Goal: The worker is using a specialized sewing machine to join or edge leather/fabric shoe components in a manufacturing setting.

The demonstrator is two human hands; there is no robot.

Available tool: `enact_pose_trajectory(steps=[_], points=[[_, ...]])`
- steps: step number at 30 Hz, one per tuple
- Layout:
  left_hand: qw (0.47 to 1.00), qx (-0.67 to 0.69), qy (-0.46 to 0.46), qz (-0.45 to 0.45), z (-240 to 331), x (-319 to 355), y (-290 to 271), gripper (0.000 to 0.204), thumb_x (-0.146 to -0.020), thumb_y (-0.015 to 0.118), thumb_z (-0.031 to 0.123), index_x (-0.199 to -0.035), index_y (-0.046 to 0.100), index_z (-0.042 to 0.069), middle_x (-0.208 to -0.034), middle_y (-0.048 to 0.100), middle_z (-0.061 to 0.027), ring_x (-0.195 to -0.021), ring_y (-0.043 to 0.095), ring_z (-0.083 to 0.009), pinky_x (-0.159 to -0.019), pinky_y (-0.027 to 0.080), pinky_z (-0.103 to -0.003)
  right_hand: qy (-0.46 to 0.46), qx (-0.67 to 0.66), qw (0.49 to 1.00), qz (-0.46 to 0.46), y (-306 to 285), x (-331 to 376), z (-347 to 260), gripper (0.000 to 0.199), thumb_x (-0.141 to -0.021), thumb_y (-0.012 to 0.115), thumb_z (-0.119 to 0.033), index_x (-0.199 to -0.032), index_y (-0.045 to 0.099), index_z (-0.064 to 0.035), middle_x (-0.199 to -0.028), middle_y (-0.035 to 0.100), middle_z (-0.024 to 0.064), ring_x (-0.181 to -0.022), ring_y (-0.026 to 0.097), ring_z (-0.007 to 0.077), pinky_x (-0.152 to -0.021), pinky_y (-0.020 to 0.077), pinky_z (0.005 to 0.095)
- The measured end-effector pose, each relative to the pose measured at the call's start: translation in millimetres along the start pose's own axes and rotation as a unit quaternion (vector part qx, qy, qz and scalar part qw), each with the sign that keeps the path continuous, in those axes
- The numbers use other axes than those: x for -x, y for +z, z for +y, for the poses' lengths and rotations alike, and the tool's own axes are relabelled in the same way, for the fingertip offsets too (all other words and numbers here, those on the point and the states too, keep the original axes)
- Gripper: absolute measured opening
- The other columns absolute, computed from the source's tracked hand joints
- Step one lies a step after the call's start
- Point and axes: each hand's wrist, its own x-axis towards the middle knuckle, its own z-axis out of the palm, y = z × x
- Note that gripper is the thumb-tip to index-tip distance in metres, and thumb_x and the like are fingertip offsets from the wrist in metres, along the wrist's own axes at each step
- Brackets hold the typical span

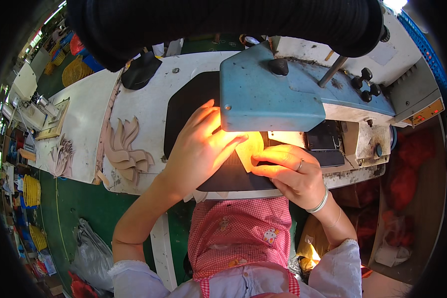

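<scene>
A pale, flat, curved piece (250,150), like cut leather, sits in warm lamp light beneath the blue head (270,92) of a machine. My right hand (295,174), with a ring and bracelets, pinches its right edge between thumb and fingers. On the other side my left hand (196,146) is bent over the piece, thumb at its upper left edge; some of its fingertips are hidden by the glare and the machine head. Below both hands lies a dark work plate (184,107) with a fine-ribbed patch near the piece.
Curved pale pieces (126,149) lie in a fanned pile on the white table (151,107) at left. More stand bunched (62,156) on the neighbouring table. A black pad (140,71) sits at the back. A thick black hose (223,30) crosses overhead; a bin with red bags (402,174) is at right.
</scene>
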Motion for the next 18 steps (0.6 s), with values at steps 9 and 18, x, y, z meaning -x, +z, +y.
enact_pose_trajectory(steps=[9,18], points=[[0.995,0.095,0.020,-0.025,-12.4,-3.3,-6.4,0.019,-0.090,0.077,0.018,-0.106,0.077,0.008,-0.115,0.064,-0.0152,-0.111,0.064,-0.0371,-0.116,0.045,-0.051,0.026,-0.015,1.000,0.008,-7.7,10.9,-0.8,0.030,-0.072,0.075,0.004,-0.098,0.081,-0.0085,-0.118,0.074,0.0081,-0.103,0.071,0.0310,-0.089,0.0594,0.0416],[0.999,-0.025,0.008,0.039,-9.5,-5.0,0.0,0.020,-0.090,0.078,0.022,-0.105,0.077,0.011,-0.113,0.063,-0.0098,-0.115,0.060,-0.0290,-0.120,0.034,-0.059,0.036,-0.017,0.999,0.014,-9.1,15.5,0.5,0.034,-0.069,0.076,0.006,-0.099,0.080,-0.0091,-0.117,0.074,0.0093,-0.103,0.071,0.0335,-0.087,0.0592,0.0411]])
